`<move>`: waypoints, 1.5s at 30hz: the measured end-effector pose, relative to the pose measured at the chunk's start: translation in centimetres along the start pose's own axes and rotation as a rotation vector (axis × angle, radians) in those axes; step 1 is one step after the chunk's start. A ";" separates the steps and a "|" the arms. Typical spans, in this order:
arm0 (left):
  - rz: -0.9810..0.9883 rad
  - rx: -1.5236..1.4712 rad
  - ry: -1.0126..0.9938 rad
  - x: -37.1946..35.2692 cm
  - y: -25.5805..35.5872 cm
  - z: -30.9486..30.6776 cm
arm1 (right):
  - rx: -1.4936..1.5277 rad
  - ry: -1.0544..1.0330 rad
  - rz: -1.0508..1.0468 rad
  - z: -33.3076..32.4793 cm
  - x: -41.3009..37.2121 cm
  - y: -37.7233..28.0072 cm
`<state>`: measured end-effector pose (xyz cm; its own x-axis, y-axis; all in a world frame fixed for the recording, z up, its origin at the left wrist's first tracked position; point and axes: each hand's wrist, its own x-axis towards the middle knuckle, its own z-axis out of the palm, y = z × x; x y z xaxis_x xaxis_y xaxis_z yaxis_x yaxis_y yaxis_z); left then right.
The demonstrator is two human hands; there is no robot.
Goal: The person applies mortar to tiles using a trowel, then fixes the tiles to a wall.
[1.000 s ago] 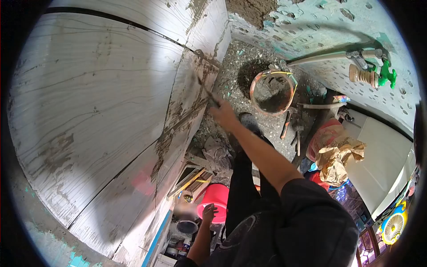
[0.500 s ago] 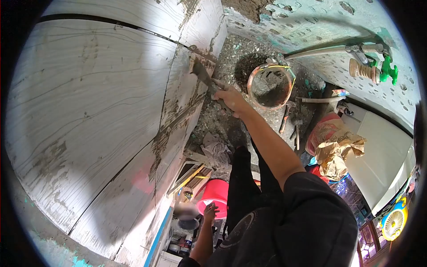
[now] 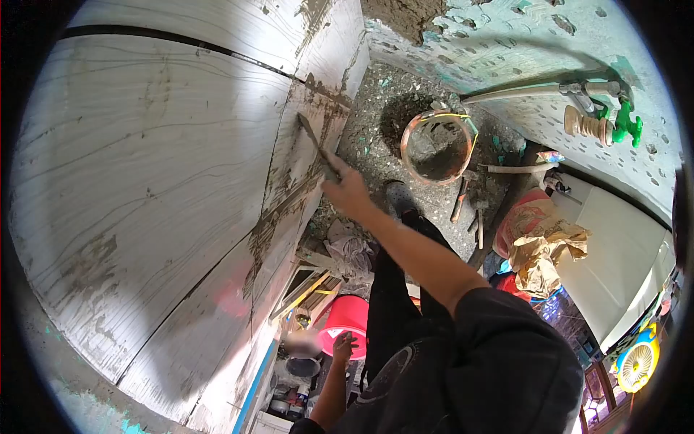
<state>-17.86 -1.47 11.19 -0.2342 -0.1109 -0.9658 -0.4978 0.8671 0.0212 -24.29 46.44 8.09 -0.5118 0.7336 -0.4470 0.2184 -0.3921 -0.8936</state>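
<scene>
My right hand (image 3: pixel 348 194) is closed around the handle of a putty knife (image 3: pixel 309 134). The blade, seen nearly edge-on, lies against the mortar-smeared strip of the white wood-grain wall panel (image 3: pixel 166 159); grey-brown smears mark the joints there. My left hand (image 3: pixel 343 349) hangs low, in front of the red bucket (image 3: pixel 347 315) as I see it. Its fingers look loosely apart and no object shows in them. On the floor, right of my right hand, stands a round bucket (image 3: pixel 407 155) with grey mix inside.
A hammer (image 3: pixel 460 199) and another handled tool (image 3: pixel 480 220) lie on the speckled floor. A green tap (image 3: pixel 627 124) juts from the pitted wall. Crumpled brown paper (image 3: pixel 538 264) rests by a white surface (image 3: pixel 614 246). A crumpled cloth (image 3: pixel 350 246) lies near my feet.
My right hand has moved left and down in the view, bringing the putty knife onto the panel. The blade has turned from broad to nearly edge-on. My left hand has barely moved.
</scene>
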 end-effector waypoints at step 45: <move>-0.100 -0.128 0.072 -2.2 -1.2 0.7 | 0.507 -0.329 0.286 -11.8 4.0 -9.7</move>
<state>-16.17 -1.89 13.15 -0.2354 -0.2317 -0.9439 -0.6229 0.7815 -0.0365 -18.69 59.74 14.52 -0.7362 0.3857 -0.5561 0.0068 -0.8174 -0.5760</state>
